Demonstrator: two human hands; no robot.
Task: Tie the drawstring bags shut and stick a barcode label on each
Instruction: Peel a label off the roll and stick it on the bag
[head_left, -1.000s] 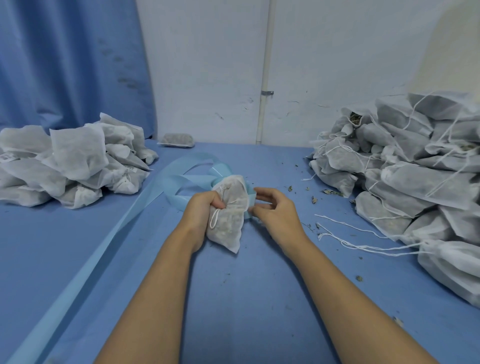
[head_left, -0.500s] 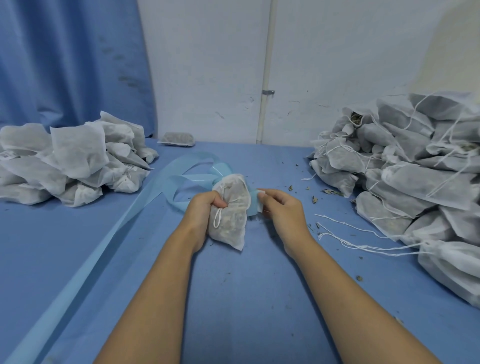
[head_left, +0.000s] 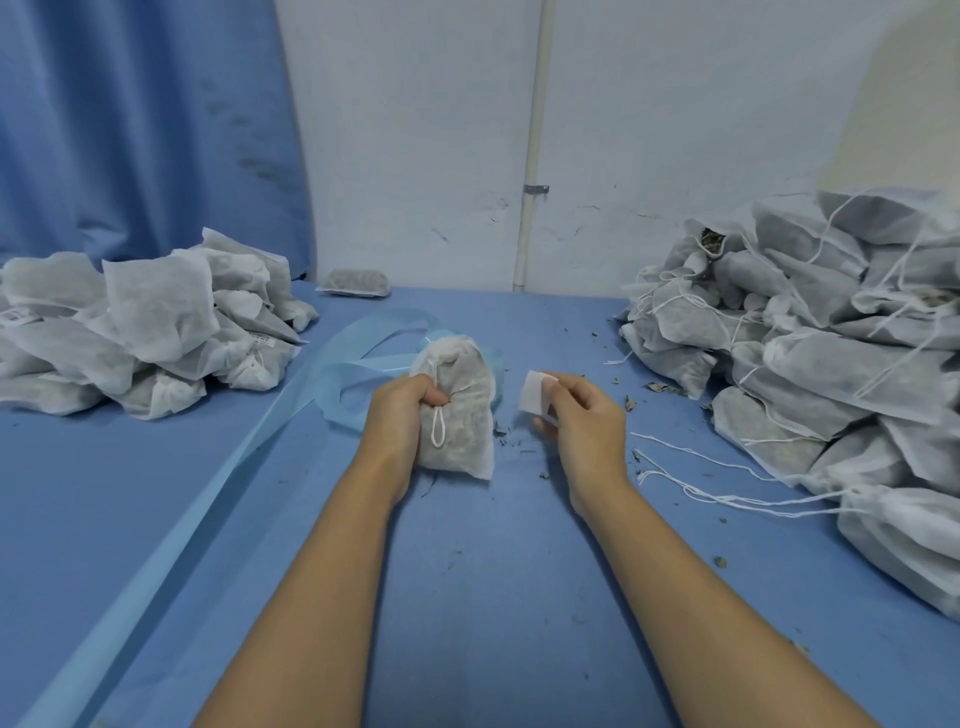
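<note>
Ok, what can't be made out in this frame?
Head view only.
- Print on the label: washed-out white, pinched in the right hand.
- Knot on the bag: neck covered by the left hand.
- Extent of the right pile: cut off by the frame edge.

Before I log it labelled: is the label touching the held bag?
Apart. The head view shows blue table between the label pinched in the right hand and the drawstring bag gripped by the left hand.

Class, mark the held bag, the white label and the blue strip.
held bag (head_left: 465, 415): head view, its cloth body.
white label (head_left: 532, 398): head view, its middle.
blue strip (head_left: 176, 571): head view, its long straight run.
</note>
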